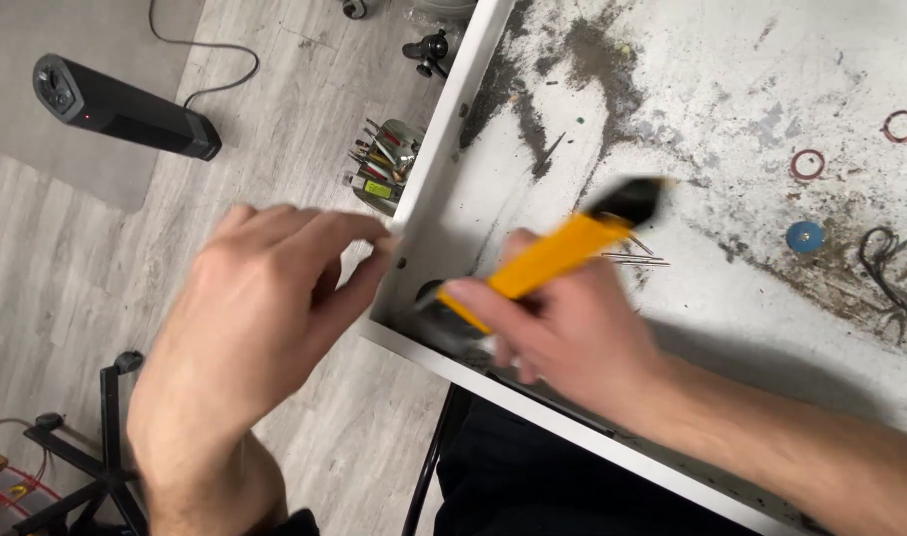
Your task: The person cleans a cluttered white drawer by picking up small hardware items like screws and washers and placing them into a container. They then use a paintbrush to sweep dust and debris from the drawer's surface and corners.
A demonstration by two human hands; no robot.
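My right hand (563, 333) grips a yellow utility knife with a black end (563, 248), blurred by motion, over the near left corner of a stained white table (672, 89). The knife slants up to the right. My left hand (260, 318) hovers just off the table's left edge, fingers curled with the fingertips at the corner rim; it holds nothing that I can see. A few thin metal pins (637, 258) lie on the table just beyond the knife.
On the table at right lie two reddish rings (808, 164), a blue disc (804, 237) and a tangle of dark wire (895, 273). On the grey floor are a black tower device with cable (121, 107), a cup of tools (382, 164) and a black stand (101, 467).
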